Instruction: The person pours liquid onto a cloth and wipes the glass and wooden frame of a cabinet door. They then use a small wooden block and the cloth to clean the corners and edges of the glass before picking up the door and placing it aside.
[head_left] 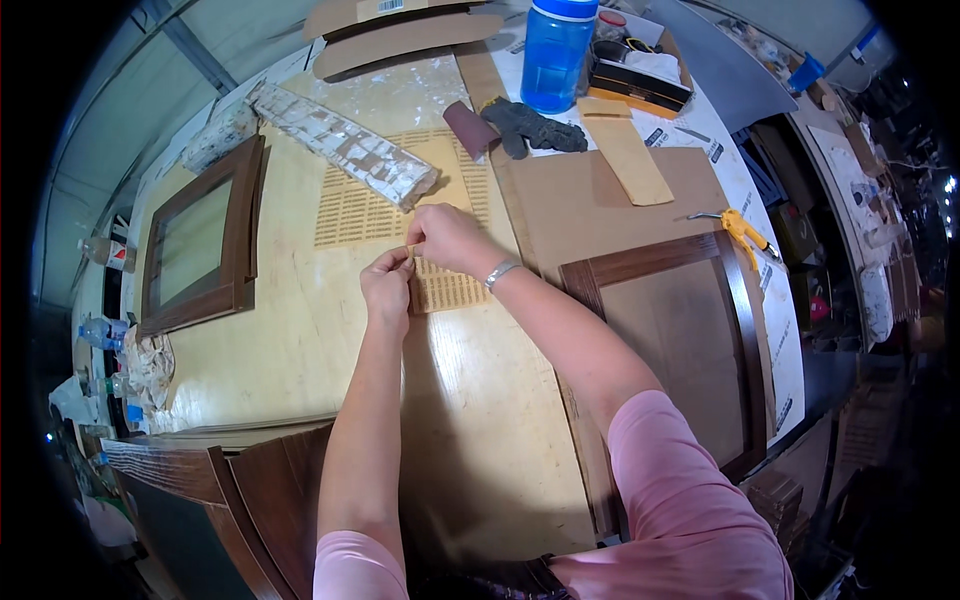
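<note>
Over the middle of the table, my left hand (388, 285) pinches the edge of a small piece of yellow sandpaper (448, 290) with print on its back. My right hand (448, 238), with a metal band at the wrist, is closed on the same edge just beyond it. The two sets of fingertips nearly meet. Larger sheets of the same sandpaper (345, 215) lie flat past my hands. A long paint-spattered strip (345, 145) rests across them, its near end close to my right hand. Beside it sits a curled dark-red piece of sandpaper (468, 130).
Brown wooden frames (245, 230) lie at left and right (738, 300), with brown panels (285, 490) at the near left. A dark glove (535, 128), blue bottle (555, 60), open box (640, 85) and yellow air blow gun (745, 228) are at the far right. Cardboard (410, 45) lies behind.
</note>
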